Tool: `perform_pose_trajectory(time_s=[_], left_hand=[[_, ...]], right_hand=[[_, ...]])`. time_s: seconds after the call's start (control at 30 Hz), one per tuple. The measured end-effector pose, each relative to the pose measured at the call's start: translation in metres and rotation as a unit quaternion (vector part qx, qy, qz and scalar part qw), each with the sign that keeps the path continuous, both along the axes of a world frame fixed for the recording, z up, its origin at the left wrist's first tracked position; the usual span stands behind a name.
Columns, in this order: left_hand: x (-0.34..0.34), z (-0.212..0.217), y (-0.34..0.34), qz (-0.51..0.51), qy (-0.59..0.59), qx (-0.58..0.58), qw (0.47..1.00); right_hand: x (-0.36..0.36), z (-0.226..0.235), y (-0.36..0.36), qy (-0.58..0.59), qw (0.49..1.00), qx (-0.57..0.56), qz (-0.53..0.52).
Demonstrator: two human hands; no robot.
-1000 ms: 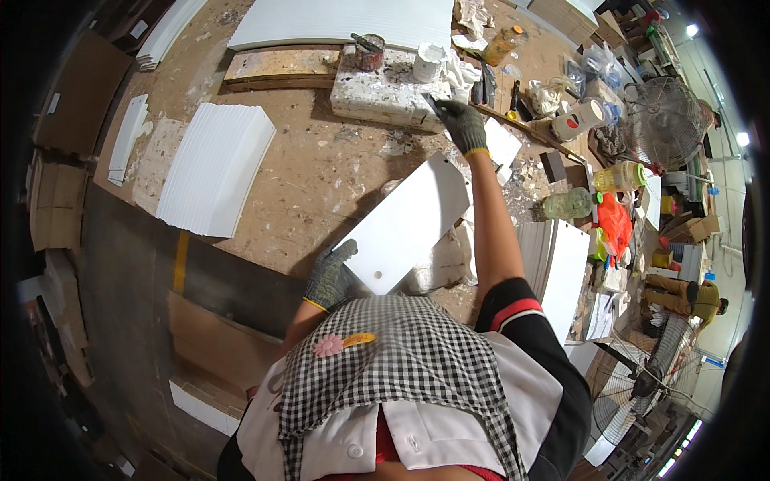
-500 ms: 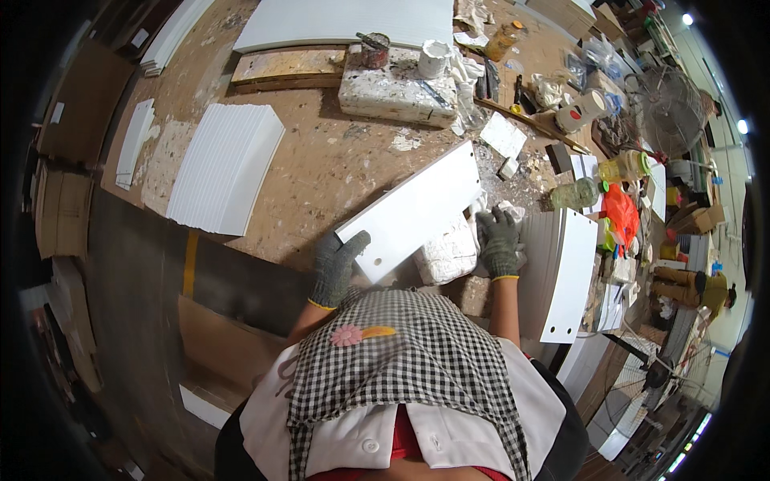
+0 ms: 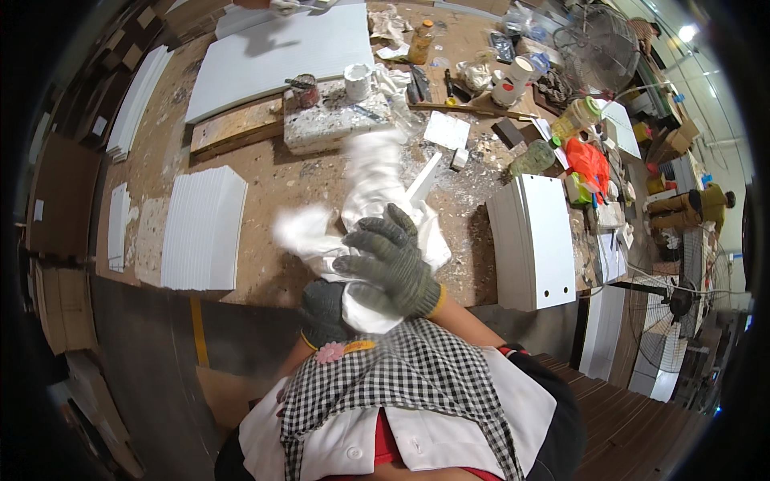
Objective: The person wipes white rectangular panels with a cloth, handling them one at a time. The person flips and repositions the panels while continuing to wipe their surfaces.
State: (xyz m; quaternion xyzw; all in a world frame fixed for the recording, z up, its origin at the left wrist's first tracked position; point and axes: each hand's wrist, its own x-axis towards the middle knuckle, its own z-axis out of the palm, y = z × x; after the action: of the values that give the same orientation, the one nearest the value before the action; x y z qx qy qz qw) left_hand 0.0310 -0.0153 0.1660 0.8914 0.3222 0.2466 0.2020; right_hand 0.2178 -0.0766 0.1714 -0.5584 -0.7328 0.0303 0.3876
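My right hand (image 3: 391,260), in a dark grey knit glove with a yellow cuff, lies over a bunched white cloth (image 3: 377,192), its fingers bent onto it. The cloth is smeared by motion and spreads over a white panel (image 3: 423,178), of which a narrow far end sticks out. My left hand (image 3: 322,311), gloved alike, is closed at the near end of the panel, close to my checked apron. Its fingers are partly hidden by the cloth and my right hand. The panel's holes are covered.
Stacks of white panels stand left (image 3: 204,228) and right (image 3: 533,240) on the stained table. Farther back are a paint-spattered block (image 3: 321,132) with a cup (image 3: 358,82) and a dark can (image 3: 304,90), bottles and a large white board (image 3: 281,52). Another person's gloved hand (image 3: 285,6) shows at the top.
My right hand has taken up the white cloth and moved left onto the panel. The panel has come closer, mostly covered now. The view has shifted, and another person's hand has appeared at the far edge.
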Motion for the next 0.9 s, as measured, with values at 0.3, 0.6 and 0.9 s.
perform_pose_trajectory(time_s=[0.3,0.6,0.9], left_hand=[[-0.014,-0.007,-0.006,0.062,-0.03,-0.152,0.986],[-0.019,-0.046,0.02,0.211,-0.348,-0.475,0.78],[0.015,-0.027,-0.011,-0.14,-0.11,-0.457,0.871]], right_hand=[[0.212,-0.15,0.046,0.291,0.873,-0.022,-0.391],[0.101,-0.069,-0.058,-0.032,0.867,-0.106,-0.487],[0.082,-0.062,-0.094,-0.067,0.936,0.021,-0.345]])
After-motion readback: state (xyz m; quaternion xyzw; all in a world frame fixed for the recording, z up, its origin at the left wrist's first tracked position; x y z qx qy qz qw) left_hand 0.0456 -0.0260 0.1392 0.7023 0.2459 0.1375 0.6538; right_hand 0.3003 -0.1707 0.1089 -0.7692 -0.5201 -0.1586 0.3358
